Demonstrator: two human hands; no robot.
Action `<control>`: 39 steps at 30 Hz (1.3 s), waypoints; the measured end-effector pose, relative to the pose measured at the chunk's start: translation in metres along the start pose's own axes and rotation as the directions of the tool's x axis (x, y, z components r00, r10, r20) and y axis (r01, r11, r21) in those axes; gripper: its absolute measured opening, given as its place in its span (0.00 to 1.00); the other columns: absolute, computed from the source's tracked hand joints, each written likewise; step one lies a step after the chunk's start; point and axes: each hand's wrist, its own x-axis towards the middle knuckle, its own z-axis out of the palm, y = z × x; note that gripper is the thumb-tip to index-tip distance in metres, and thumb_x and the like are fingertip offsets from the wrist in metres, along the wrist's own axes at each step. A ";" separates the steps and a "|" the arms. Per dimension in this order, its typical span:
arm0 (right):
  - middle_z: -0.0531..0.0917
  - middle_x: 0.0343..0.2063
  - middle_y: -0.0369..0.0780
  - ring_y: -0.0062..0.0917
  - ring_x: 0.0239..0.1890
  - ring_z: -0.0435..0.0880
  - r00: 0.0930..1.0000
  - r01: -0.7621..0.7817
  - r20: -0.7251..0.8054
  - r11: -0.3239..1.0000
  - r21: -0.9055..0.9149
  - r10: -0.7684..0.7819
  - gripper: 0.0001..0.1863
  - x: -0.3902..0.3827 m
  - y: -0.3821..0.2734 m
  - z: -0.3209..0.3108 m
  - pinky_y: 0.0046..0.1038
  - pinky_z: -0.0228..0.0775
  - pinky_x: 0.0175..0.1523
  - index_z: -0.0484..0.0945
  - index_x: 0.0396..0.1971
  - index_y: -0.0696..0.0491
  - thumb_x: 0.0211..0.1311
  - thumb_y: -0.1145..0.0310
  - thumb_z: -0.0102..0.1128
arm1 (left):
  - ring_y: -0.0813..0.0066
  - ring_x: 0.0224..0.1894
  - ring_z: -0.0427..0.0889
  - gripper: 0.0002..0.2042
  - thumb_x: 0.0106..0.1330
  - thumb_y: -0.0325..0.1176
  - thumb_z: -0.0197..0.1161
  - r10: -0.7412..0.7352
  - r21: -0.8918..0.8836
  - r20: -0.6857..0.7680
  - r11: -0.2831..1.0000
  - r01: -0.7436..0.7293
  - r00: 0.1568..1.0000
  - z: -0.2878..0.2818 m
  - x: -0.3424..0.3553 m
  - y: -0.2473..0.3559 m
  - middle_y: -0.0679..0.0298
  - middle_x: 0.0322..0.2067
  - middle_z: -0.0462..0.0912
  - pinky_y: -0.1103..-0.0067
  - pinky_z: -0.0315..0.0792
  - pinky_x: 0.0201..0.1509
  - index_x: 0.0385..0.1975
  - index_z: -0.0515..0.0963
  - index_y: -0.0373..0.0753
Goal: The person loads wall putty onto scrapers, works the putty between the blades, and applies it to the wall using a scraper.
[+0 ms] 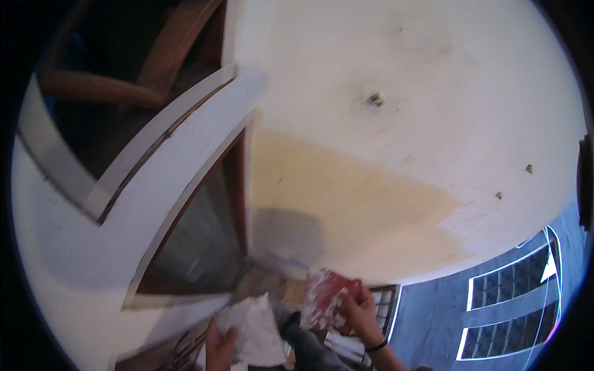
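Observation:
My left hand (219, 347) is closed on the edge of a flat plate (255, 331) coated with white putty-like paste. To its right, my right hand (365, 314) grips a red flat spreader (325, 297) smeared with the same white paste. The two tools are held low and apart, side by side. Before me rises a pale wall (445, 80) with a large yellowish patch (346, 191) whose surface looks smooth. Neither tool clearly touches the wall.
A dark hole (375, 99) pits the wall, with smaller holes (529, 168) farther right. On the left are a wood-framed window (198, 247) and a white ledge (167, 120) below a dark opening. Far below right lies a grey surface (427, 315) with dark panels.

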 end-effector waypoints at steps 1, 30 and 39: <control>0.83 0.43 0.34 0.15 0.39 0.82 0.999 0.048 0.008 0.998 -0.045 -0.048 0.15 0.002 -0.003 -0.004 0.22 0.80 0.39 0.75 0.57 0.54 0.73 0.73 0.59 | 0.69 0.61 0.75 0.32 0.71 0.27 0.65 -0.028 -0.034 -0.043 0.999 0.027 0.999 0.010 -0.011 0.029 0.55 0.61 0.76 0.73 0.67 0.67 0.72 0.59 0.29; 0.86 0.37 0.55 0.55 0.44 0.84 0.968 -0.027 0.105 0.507 -0.861 0.229 0.15 0.304 0.760 0.053 0.51 0.76 0.46 0.79 0.44 0.54 0.64 0.60 0.62 | 0.73 0.56 0.77 0.23 0.75 0.33 0.64 -0.461 0.047 -0.584 0.803 0.594 0.668 -0.028 0.056 -0.470 0.59 0.56 0.78 0.76 0.69 0.62 0.64 0.67 0.33; 0.87 0.44 0.52 0.53 0.46 0.86 0.934 0.002 0.124 0.343 -0.939 0.335 0.24 0.336 0.819 0.091 0.52 0.78 0.51 0.84 0.47 0.45 0.70 0.42 0.50 | 0.73 0.56 0.75 0.22 0.73 0.34 0.65 -0.459 0.030 -0.650 0.780 0.625 0.605 -0.028 0.043 -0.484 0.60 0.55 0.78 0.75 0.69 0.62 0.62 0.68 0.33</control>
